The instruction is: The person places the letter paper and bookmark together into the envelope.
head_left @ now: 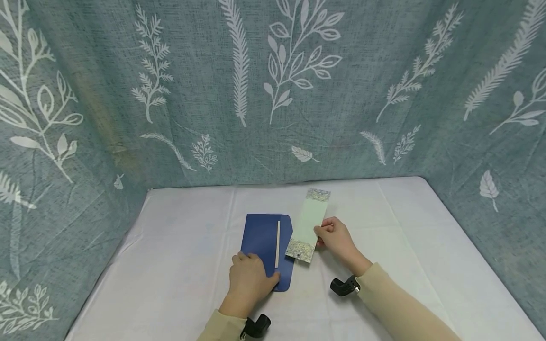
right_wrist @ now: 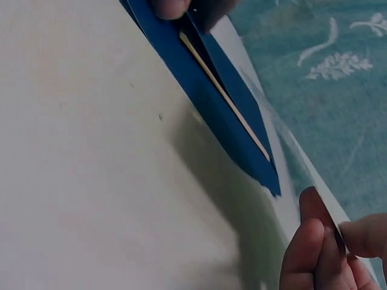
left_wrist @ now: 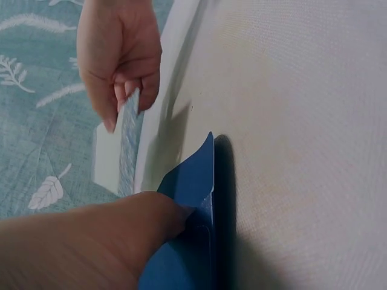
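Observation:
My left hand (head_left: 249,279) grips the lower part of a flat dark blue paper sleeve (head_left: 261,232), thumb toward its right side and fingers at the left edge. A long narrow cream-coloured strip or slot (head_left: 278,244) runs along the sleeve's face. Seen from the left wrist, the sleeve (left_wrist: 190,175) stands a little off the cloth. My right hand (head_left: 339,239) pinches the right edge of a long pale green card (head_left: 308,220) with patterned ends. This card is tilted, just right of the sleeve; its lower end comes close to the sleeve's right edge, and contact is unclear.
A white cloth (head_left: 179,246) covers the table under both hands. Grey-green curtains (head_left: 256,156) with white leaf prints hang behind and at both sides. Black devices sit at the left wrist (head_left: 257,326) and the right wrist (head_left: 344,286).

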A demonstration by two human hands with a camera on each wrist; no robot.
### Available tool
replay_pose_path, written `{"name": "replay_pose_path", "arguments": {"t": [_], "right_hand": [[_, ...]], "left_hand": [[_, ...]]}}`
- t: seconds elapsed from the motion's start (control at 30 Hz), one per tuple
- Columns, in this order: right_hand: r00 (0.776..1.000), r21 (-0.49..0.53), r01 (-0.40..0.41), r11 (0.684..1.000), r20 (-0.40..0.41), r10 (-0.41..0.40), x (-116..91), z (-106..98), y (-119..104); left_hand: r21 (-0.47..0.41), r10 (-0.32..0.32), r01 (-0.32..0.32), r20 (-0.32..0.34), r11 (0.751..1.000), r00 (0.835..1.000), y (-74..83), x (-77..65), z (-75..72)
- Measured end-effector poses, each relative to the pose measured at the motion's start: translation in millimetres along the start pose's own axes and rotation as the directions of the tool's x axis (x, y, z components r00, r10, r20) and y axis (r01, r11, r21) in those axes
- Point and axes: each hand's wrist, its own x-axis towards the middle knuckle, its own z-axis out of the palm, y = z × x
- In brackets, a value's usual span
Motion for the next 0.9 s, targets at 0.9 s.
{"name": "replay_pose_path", "arguments": {"t": [0.9], "right_hand": [[0.998,0.057,-0.040,0.998,0.057,0.037,-9.6,38.5,-1.3]], "left_hand": [[0.016,0.008,-0.008,-0.013,1.000,1.000,-4.5,-0.5,3.3]]}}
